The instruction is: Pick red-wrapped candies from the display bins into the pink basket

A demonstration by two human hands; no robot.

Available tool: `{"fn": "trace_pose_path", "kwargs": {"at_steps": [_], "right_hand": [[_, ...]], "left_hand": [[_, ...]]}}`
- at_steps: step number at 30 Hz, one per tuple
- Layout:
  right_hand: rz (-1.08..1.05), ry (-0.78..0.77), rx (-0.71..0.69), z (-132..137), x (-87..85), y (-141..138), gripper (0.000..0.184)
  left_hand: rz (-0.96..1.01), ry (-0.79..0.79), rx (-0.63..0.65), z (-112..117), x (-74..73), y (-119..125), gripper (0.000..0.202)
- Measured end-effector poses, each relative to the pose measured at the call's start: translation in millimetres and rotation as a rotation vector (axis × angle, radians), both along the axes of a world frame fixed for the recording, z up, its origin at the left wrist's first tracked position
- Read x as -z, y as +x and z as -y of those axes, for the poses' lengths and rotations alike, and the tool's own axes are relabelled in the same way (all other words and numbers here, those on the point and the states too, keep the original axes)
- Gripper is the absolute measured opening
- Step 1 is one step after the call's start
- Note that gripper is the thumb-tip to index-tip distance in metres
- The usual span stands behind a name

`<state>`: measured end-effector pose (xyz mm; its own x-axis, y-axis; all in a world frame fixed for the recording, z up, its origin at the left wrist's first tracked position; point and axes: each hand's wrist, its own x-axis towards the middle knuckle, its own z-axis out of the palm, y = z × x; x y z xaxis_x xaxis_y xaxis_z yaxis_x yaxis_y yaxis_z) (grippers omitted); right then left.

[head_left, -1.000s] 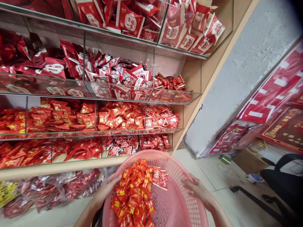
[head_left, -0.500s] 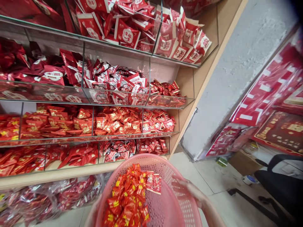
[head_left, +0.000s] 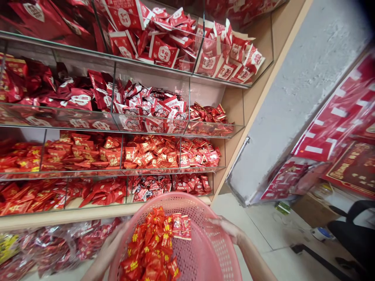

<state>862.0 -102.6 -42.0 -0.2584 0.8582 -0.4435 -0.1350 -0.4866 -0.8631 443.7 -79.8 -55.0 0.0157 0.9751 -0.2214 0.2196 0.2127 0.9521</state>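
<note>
Pink basket [head_left: 212, 253] low centre, just in front of the wooden shelf edge [head_left: 73, 215]. Long axis runs from the person toward the shelf, far rim pointing at it, mouth tipped up.

Basket sits between the 2 hands. Right hand [head_left: 227, 230] curls its fingers over the right rim. Left hand [head_left: 115, 242] lies against the left outer wall; blurred, grip unclear.

Red candy packets [head_left: 152, 246] heaped in the left half.

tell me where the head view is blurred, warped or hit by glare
In the head view the right hand on the pink basket is motion-smeared; the clear shelf fronts mirror the red packets; the wooden shelf side leans steeply, a wide-lens effect; the top right corner is dark; the light is soft, with no hard shadows.
</note>
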Motion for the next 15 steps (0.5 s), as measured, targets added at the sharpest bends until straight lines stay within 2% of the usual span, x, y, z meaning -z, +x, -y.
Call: {"fn": "trace_pose_path", "kwargs": {"at_steps": [3, 5, 7, 9, 11, 15], "right_hand": [[0.018, 0.029, 0.027, 0.1, 1.5, -2.0, 0.037], [0.041, 0.036, 0.053, -0.1, 3.9, -3.2, 0.036], [0.07, 0.042, 0.075, -0.6, 7.3, -3.9, 0.037], [0.122, 0.058, 0.106, -1.6, 11.2, -4.0, 0.039], [0.235, 0.121, 0.166, -3.1, 14.4, -3.7, 0.042], [0.511, 0.447, 0.317, -7.0, 15.2, -3.2, 0.046]], "left_hand": [[-0.303, 0.319, 0.158, -47.8, -28.2, 36.5, 0.057], [-0.442, 0.384, 0.314, -76.8, -39.6, 69.2, 0.052], [-0.616, 0.422, 0.368, -93.1, -43.8, 97.8, 0.05], [-0.824, 0.418, 0.338, -95.9, -43.3, 116.0, 0.051], [-0.96, 0.436, 0.294, -91.1, -41.9, 123.4, 0.051], [-1.033, 0.42, 0.278, -84.9, -43.5, 121.0, 0.051]]}}
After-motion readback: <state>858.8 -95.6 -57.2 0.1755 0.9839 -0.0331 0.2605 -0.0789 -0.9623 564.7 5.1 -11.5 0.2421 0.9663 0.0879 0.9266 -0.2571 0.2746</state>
